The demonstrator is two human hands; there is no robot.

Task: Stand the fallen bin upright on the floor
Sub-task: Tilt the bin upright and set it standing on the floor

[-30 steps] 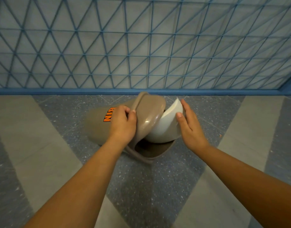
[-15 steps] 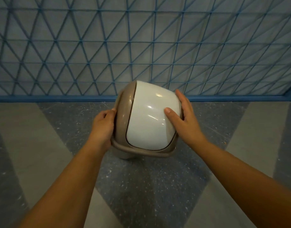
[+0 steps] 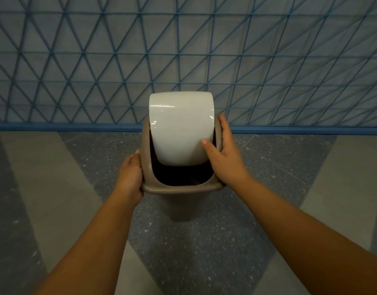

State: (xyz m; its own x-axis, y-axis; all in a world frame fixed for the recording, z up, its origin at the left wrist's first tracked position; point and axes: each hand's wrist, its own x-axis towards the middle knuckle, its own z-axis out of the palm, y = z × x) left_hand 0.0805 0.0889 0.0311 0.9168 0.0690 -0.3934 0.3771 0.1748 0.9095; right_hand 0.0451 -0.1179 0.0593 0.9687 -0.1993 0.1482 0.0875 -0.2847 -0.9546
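The tan plastic bin (image 3: 181, 206) stands nearly upright in the middle of the view, its base on the speckled floor. Its white swing flap (image 3: 181, 128) is tipped back, so the dark opening shows below it. My left hand (image 3: 130, 177) grips the left side of the tan lid rim. On the right side of the lid rests my right hand (image 3: 223, 154), thumb on the white flap and fingers along the rim.
A blue triangular-mesh fence (image 3: 183, 60) with a blue bottom rail (image 3: 66, 126) runs right behind the bin. The floor (image 3: 204, 252) has dark speckled and pale grey diagonal bands.
The bin went from lying on its side to standing up between my hands. Its flap, flush half a second ago, has swung back and bared the opening.
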